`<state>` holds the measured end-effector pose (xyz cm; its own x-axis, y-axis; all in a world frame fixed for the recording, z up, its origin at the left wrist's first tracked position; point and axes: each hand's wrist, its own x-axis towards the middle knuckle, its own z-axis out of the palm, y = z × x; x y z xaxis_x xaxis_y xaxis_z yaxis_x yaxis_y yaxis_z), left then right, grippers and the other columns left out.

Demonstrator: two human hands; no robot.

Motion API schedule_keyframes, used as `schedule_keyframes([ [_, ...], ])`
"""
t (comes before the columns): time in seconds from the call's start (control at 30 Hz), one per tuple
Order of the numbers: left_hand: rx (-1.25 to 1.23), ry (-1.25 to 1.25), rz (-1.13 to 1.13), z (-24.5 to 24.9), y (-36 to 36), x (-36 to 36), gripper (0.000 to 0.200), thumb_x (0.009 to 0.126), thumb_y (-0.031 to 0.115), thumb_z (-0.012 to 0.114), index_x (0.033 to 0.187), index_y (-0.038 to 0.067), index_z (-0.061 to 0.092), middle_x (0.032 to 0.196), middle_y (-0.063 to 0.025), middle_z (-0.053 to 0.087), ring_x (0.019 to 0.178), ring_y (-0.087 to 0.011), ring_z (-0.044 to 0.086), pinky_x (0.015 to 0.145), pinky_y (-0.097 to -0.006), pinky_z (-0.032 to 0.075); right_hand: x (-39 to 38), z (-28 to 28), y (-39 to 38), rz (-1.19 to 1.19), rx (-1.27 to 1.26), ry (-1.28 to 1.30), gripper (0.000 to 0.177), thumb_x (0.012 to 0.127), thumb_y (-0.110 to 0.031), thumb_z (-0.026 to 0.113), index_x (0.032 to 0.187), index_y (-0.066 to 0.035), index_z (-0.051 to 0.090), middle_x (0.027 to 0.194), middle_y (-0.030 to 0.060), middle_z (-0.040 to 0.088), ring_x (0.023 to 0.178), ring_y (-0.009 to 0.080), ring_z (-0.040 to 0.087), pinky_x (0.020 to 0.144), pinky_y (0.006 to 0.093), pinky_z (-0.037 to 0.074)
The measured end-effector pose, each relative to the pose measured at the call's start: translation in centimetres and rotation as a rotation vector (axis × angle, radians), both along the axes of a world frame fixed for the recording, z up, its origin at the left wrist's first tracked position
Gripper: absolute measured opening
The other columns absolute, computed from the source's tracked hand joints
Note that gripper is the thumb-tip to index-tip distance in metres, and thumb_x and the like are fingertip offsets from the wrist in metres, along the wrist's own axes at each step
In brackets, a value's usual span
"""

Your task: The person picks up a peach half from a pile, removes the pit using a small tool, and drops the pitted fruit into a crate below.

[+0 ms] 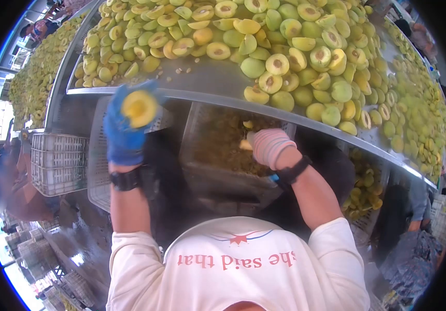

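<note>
My left hand (123,132), in a blue glove, is raised just in front of the table edge. It grips a yellow fruit half (140,109) with its cut face and hollow turned up; motion blurs the fingers. My right hand (273,148), in a pink-and-white striped glove, is closed above a crate (189,136) under the table. A small pale yellow-orange piece (246,145) shows at its fingertips, too blurred to name. Green-yellow fruit halves (277,64), many with brown stones in them, are heaped on the metal table (192,78).
The table's raised metal rim (197,97) runs between me and the heap. Loose stones (177,71) lie near it. A white crate (98,171) stands at left, and a crate of fruit halves (363,192) at right. Other people work at both sides.
</note>
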<state>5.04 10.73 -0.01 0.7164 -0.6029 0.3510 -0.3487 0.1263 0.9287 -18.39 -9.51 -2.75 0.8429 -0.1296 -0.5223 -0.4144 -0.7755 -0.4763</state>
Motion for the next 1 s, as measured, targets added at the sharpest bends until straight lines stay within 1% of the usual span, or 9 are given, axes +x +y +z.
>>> schedule_keyframes([
  [0.07, 0.281, -0.292, 0.072, 3.0, 4.3, 2.5, 0.038, 0.103, 0.029, 0.054, 0.125, -0.001, 0.064, 0.116, -0.0133, 0.070, 0.104, -0.0223, 0.069, 0.085, -0.0354, 0.057, 0.0, 1.4, 0.3, 0.017, -0.026, -0.052, 0.028, 0.087, -0.025, 0.068, 0.104, -0.003, 0.068, 0.087, 0.0216, 0.072, 0.087, 0.0395, 0.070, 0.076, 0.0479, 0.054],
  [0.13, 0.656, -0.019, 0.404, 1.3, 9.4, 8.3, 0.033, 0.101, 0.025, 0.056, 0.115, -0.002, 0.069, 0.107, -0.0106, 0.072, 0.096, -0.0207, 0.070, 0.079, -0.0335, 0.056, 0.3, 1.2, 0.2, -0.003, -0.111, -0.045, 0.029, 0.087, -0.026, 0.068, 0.104, -0.003, 0.066, 0.085, 0.0218, 0.072, 0.086, 0.0398, 0.070, 0.075, 0.0484, 0.054],
  [0.23, 1.075, -1.233, 0.491, 1.3, 9.7, 10.2, 0.033, 0.098, 0.026, 0.061, 0.115, -0.001, 0.069, 0.099, -0.0107, 0.073, 0.088, -0.0235, 0.070, 0.076, -0.0361, 0.054, 0.9, 0.6, 0.3, -0.025, -0.185, -0.074, 0.027, 0.088, -0.027, 0.069, 0.101, -0.004, 0.065, 0.084, 0.0210, 0.071, 0.085, 0.0406, 0.070, 0.074, 0.0494, 0.054],
  [0.33, 0.647, -0.259, 0.236, 1.7, 0.9, 7.0, 0.029, 0.095, 0.025, 0.065, 0.115, 0.005, 0.071, 0.102, -0.0155, 0.072, 0.091, -0.0290, 0.070, 0.077, -0.0409, 0.055, 1.8, 0.9, 0.7, -0.038, -0.156, -0.183, 0.026, 0.087, -0.026, 0.070, 0.100, -0.004, 0.065, 0.082, 0.0203, 0.071, 0.084, 0.0412, 0.069, 0.074, 0.0494, 0.054],
  [0.4, 0.236, -0.720, -0.030, -3.3, -5.7, 7.2, 0.027, 0.096, 0.028, 0.063, 0.113, 0.009, 0.072, 0.100, -0.0120, 0.071, 0.089, -0.0281, 0.069, 0.076, -0.0395, 0.056, 2.3, 0.7, 1.0, -0.047, -0.160, -0.238, 0.026, 0.087, -0.026, 0.071, 0.101, -0.005, 0.065, 0.082, 0.0203, 0.071, 0.084, 0.0411, 0.069, 0.074, 0.0493, 0.053],
  [0.5, 0.690, -1.108, -0.345, -4.3, -14.1, 5.6, 0.026, 0.091, 0.031, 0.062, 0.104, 0.012, 0.073, 0.108, -0.0131, 0.072, 0.096, -0.0361, 0.068, 0.083, -0.0431, 0.055, 3.2, 0.6, 0.9, -0.039, -0.167, -0.207, 0.028, 0.087, -0.027, 0.070, 0.102, -0.004, 0.064, 0.083, 0.0207, 0.071, 0.084, 0.0412, 0.069, 0.073, 0.0496, 0.053],
  [0.77, 1.491, -0.821, -0.092, -1.9, -7.9, 16.2, 0.032, 0.087, 0.036, 0.067, 0.107, 0.011, 0.075, 0.104, -0.0144, 0.074, 0.098, -0.0342, 0.070, 0.085, -0.0460, 0.055, 4.5, 0.3, 1.0, 0.044, -0.170, -0.147, 0.029, 0.088, -0.026, 0.070, 0.101, -0.003, 0.060, 0.077, 0.0201, 0.069, 0.076, 0.0414, 0.068, 0.067, 0.0491, 0.052],
  [0.9, 1.269, -0.791, 0.404, 1.5, -5.1, 18.7, 0.038, 0.085, 0.036, 0.074, 0.113, 0.010, 0.072, 0.109, -0.0161, 0.073, 0.105, -0.0358, 0.068, 0.089, -0.0466, 0.053, 5.5, 0.3, 1.8, 0.074, -0.093, -0.211, 0.029, 0.088, -0.027, 0.070, 0.101, -0.003, 0.060, 0.077, 0.0196, 0.069, 0.076, 0.0413, 0.068, 0.066, 0.0491, 0.051],
  [1.0, 1.313, -0.684, 0.261, -2.2, -5.4, 20.6, 0.048, 0.084, 0.044, 0.072, 0.124, 0.016, 0.070, 0.125, -0.0122, 0.069, 0.115, -0.0346, 0.065, 0.095, -0.0473, 0.051, 5.9, -0.8, 2.2, 0.065, -0.105, -0.241, 0.031, 0.088, -0.028, 0.071, 0.103, -0.003, 0.060, 0.078, 0.0193, 0.069, 0.077, 0.0411, 0.068, 0.066, 0.0492, 0.051],
])
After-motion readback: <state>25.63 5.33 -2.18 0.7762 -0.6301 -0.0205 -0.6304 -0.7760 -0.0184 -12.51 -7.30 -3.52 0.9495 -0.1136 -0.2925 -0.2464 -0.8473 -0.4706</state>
